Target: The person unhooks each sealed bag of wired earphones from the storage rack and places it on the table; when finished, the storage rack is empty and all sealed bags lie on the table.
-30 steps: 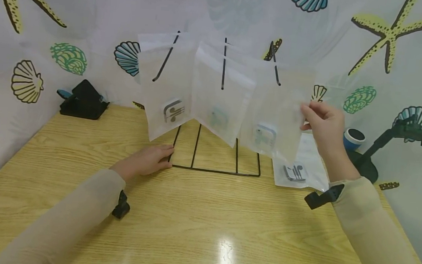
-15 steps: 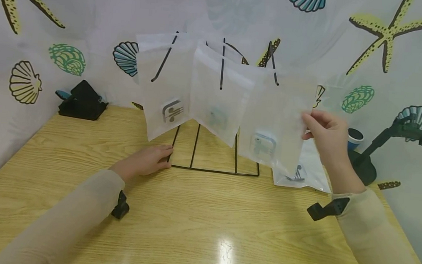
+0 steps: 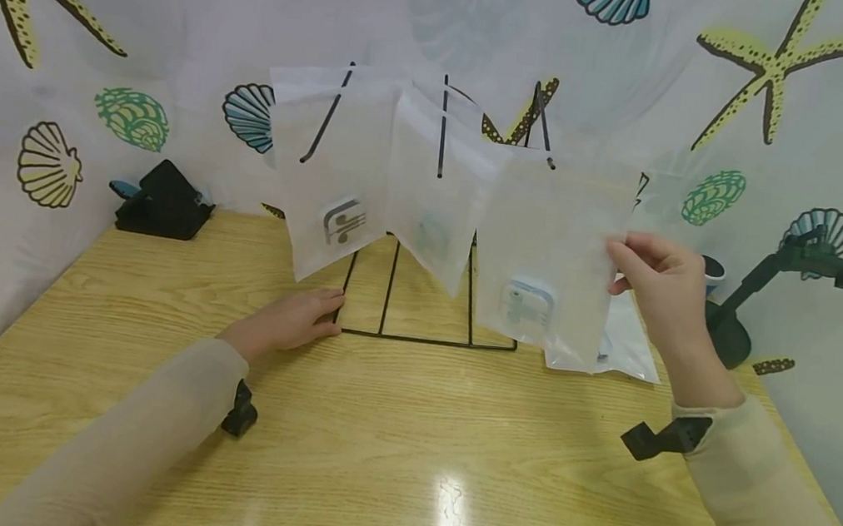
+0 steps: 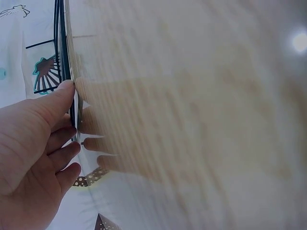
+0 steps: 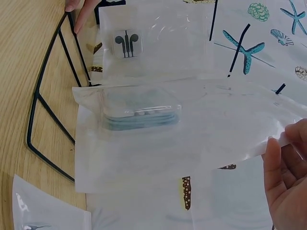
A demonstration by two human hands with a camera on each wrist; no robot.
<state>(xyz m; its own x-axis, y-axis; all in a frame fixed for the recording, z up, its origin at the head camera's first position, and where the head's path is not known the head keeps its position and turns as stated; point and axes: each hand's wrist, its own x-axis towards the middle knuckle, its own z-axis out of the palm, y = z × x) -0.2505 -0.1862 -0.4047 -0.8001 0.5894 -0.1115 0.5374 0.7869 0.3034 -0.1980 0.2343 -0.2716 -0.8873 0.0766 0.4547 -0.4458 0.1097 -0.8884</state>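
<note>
A black wire display rack (image 3: 425, 341) stands on the table, with white translucent zip bags on its hooks. The left bag (image 3: 327, 138) shows dark earphones in a clear case, and the middle bag (image 3: 436, 181) a pale blue item. My right hand (image 3: 663, 288) pinches the right edge of the third bag (image 3: 553, 224), between thumb and fingers. That bag holds a case with a pale blue coiled cord (image 5: 141, 120) and hangs at the right hook's (image 3: 542, 119) tip; whether it is still threaded I cannot tell. My left hand (image 3: 289, 318) rests its fingertips against the rack's left base wire.
Another bag with earphones (image 3: 628, 348) lies on the table to the right, partly behind the third bag. A black stand with an arm (image 3: 732, 324) and a blue-and-white cylinder (image 3: 714, 276) are beyond it. A black holder (image 3: 163, 203) sits back left.
My right hand has moved down, rightward and toward me, drawing the third bag along to the hook's tip. That bag now covers more of the one lying behind it. The left hand stays in place.
</note>
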